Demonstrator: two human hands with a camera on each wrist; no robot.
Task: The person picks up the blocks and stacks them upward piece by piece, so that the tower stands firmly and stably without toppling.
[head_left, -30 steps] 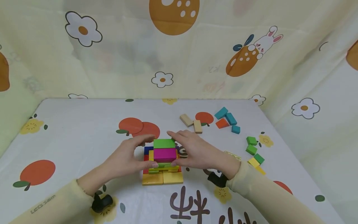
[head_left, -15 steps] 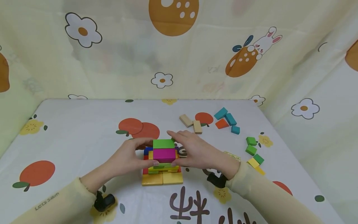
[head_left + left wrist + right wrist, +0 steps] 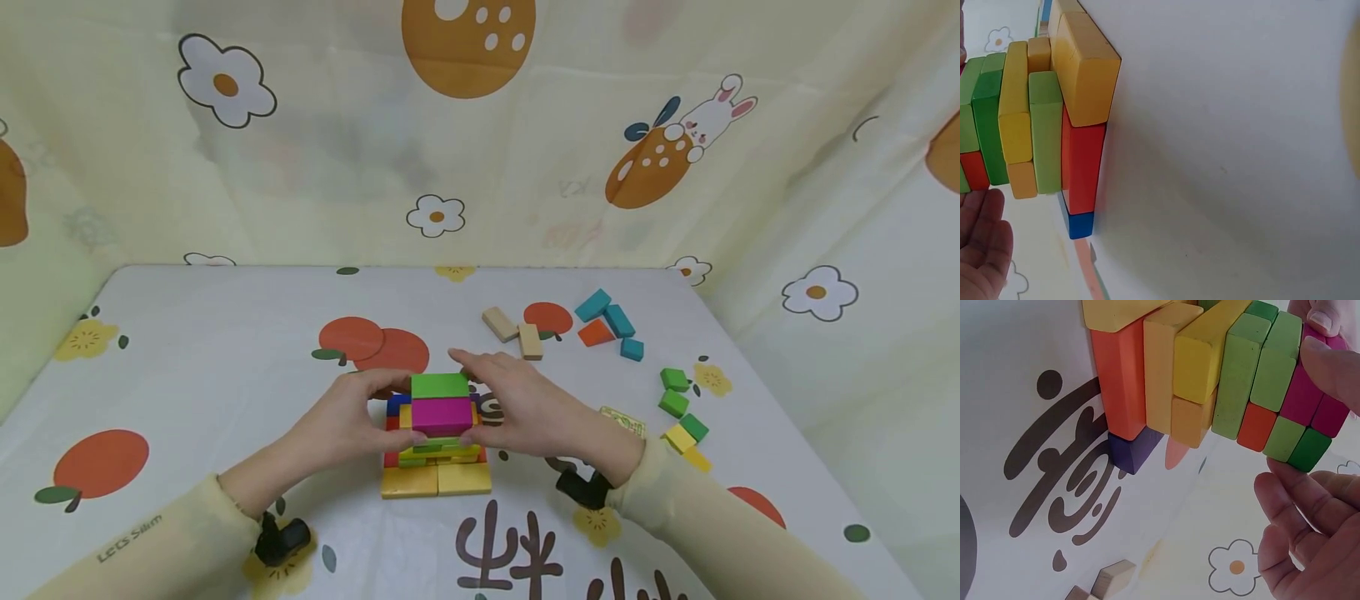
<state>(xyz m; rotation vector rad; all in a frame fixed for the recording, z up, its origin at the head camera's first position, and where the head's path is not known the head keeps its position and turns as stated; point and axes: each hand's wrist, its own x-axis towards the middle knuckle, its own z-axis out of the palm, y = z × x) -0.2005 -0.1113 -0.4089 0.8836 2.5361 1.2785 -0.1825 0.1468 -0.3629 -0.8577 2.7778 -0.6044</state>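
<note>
A layered stack of coloured wooden building blocks stands at the centre of the table in the head view. Two golden-yellow blocks (image 3: 463,478) lie at its front base. On the upper front is a magenta block (image 3: 442,417), with a light green block (image 3: 439,386) above it. My left hand (image 3: 337,421) holds the upper stack's left side, thumb at the magenta block's lower corner, fingers behind. From the right, my right hand (image 3: 528,406) grips it likewise. In the right wrist view the thumb (image 3: 1335,369) presses magenta and a fingertip meets a dark green block (image 3: 1311,450).
Right of the stack lie two plain wooden blocks (image 3: 530,342), several teal blocks (image 3: 618,319) with an orange one (image 3: 596,332), and several green blocks (image 3: 674,402) with yellow ones (image 3: 680,437). A patterned curtain (image 3: 337,167) hangs behind the table.
My left hand has shifted slightly right, its thumb further onto the front and its fingers further behind the stack. The right hand and the blocks look unchanged.
</note>
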